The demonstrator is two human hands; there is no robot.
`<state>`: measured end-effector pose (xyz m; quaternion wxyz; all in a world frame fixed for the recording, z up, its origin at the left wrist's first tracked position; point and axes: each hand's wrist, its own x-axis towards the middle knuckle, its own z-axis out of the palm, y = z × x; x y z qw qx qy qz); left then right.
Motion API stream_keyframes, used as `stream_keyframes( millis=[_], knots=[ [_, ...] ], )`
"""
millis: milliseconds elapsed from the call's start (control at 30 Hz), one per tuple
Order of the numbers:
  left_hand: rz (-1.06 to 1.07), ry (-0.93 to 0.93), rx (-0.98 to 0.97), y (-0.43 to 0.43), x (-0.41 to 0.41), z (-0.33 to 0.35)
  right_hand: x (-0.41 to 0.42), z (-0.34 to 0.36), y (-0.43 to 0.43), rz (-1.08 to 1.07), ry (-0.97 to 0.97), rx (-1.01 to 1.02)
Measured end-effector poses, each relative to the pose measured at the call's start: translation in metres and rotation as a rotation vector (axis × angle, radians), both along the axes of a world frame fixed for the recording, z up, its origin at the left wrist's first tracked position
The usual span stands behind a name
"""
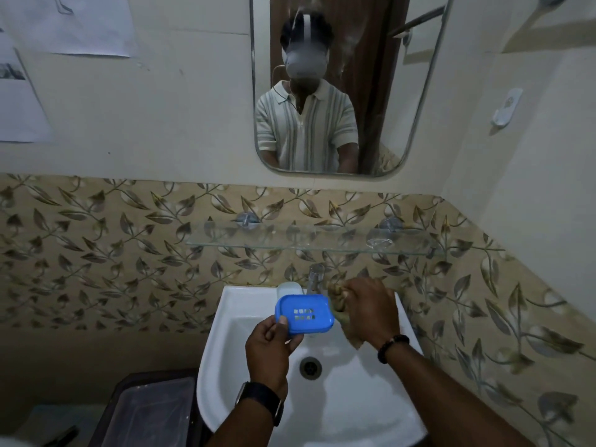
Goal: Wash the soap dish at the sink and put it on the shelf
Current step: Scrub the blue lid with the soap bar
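The white ceramic wash basin (225, 366) fills the lower middle of the view, its round metal drain (310, 367) uncovered and the bowl around it bare. Its back rim meets the leaf-patterned tile wall (96, 253) at 12 o'clock, where a chrome tap (315, 277) rises, with a pale translucent object (289, 289), perhaps a soap bar or lid, just beside it on the rim at 11 o'clock. Above the tap, a clear glass shelf (258, 235) juts from the wall on two metal brackets; its surface looks open along most of its length, though a faint clear item near its right end is hard to make out. At 8 o'clock from the basin stands a dark bin with a clear plastic-covered top (154, 411), close to the basin's left edge.

The left hand (269, 350), a dark watch at its wrist, pinches the near left corner of the blue rounded plastic soap dish (304, 314) with slotted holes, thumb on top and fingers curled beneath, holding it level above the bowl in front of the tap. The right hand (371, 312), a dark beaded bracelet at its wrist, is clenched around a brownish crumpled cloth (338, 301), which sits just beside the dish's right edge at 3 o'clock.
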<state>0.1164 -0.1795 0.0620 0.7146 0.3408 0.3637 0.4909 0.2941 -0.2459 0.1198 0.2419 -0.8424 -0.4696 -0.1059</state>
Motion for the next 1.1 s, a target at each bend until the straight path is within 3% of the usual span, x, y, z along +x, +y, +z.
stream_keyframes(
  millis=[133,333,567,633,767,800,967,1033,1100],
  knots=[
    [0.044,-0.042,-0.048,0.002,0.000,-0.011,0.029,-0.018,-0.002,-0.093,0.111,0.047],
    [0.032,-0.036,-0.025,0.006,0.005,-0.019,0.086,-0.032,0.011,-0.237,0.559,0.191],
    [0.071,0.028,-0.022,0.017,-0.011,-0.024,0.129,-0.044,0.019,-0.286,0.649,0.258],
    [0.093,0.067,-0.021,0.020,-0.016,-0.027,0.140,-0.053,0.015,-0.319,0.709,0.182],
    [0.118,0.125,-0.030,0.024,-0.024,-0.034,0.139,-0.087,-0.005,-0.240,0.443,-0.415],
    [0.113,0.133,-0.032,0.024,-0.024,-0.035,0.138,-0.095,-0.009,-0.208,0.449,-0.476],
    [0.059,0.104,-0.032,0.017,-0.013,-0.030,0.145,-0.103,-0.008,-0.144,0.463,-0.607],
    [0.046,0.089,-0.044,0.014,-0.006,-0.026,0.148,-0.102,-0.009,-0.131,0.303,-0.686],
    [0.035,0.069,-0.052,0.012,-0.002,-0.023,0.142,-0.100,-0.012,-0.147,0.181,-0.605]
  ],
)
